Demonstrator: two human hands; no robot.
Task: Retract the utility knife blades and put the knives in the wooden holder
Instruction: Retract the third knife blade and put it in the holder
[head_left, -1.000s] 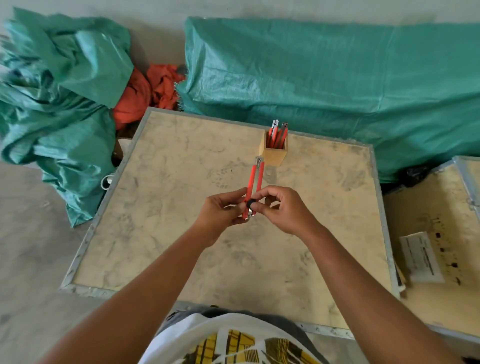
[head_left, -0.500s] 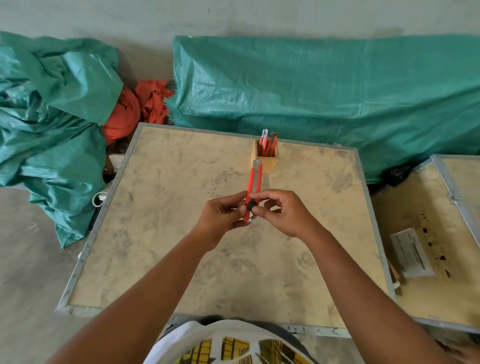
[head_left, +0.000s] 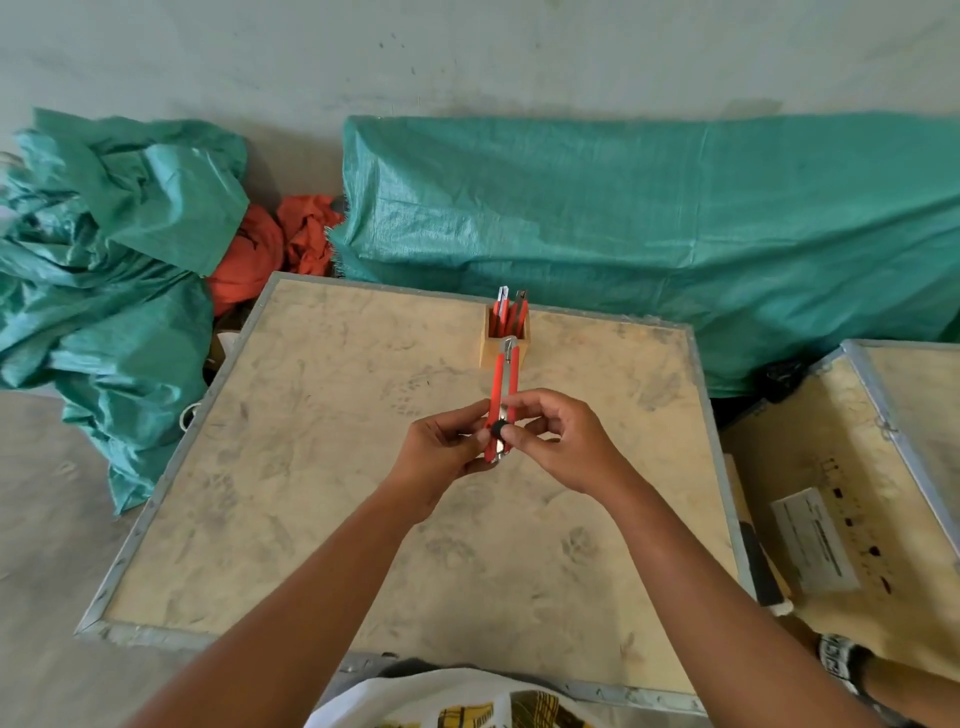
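The lower end of the red utility knife (head_left: 503, 387) was hidden behind the fingers, and whether its blade stood out past the metal tip could not be told, since that tip overlapped the front of the wooden holder (head_left: 503, 349). How many knives (head_left: 510, 313) stood in the holder was also hard to count; several red handles with pale tips rose from it, packed together.

Left of the bench (head_left: 291, 499) a heap of green tarpaulin (head_left: 111, 291) lay on the floor, with orange cloth (head_left: 270, 244) behind the bench's far left corner. The bench's left half was bare from the far edge to the near edge.

Above the middle of the bench, the left hand (head_left: 441, 452) was pinching the lower part of the red utility knife from the left, fingers closed on the handle. The knife pointed away toward the far edge. The right hand (head_left: 558, 447) was pinching it from the right, thumb and forefinger at the black knob (head_left: 498, 429), the other fingers curled loosely.

The holder stood at the far edge, a little right of centre, just in front of a long green tarpaulin bundle (head_left: 649, 234). The bench's right half was also open. Beyond its right edge a second board (head_left: 841, 447) carried a pale label (head_left: 813, 543), cut off by the frame.
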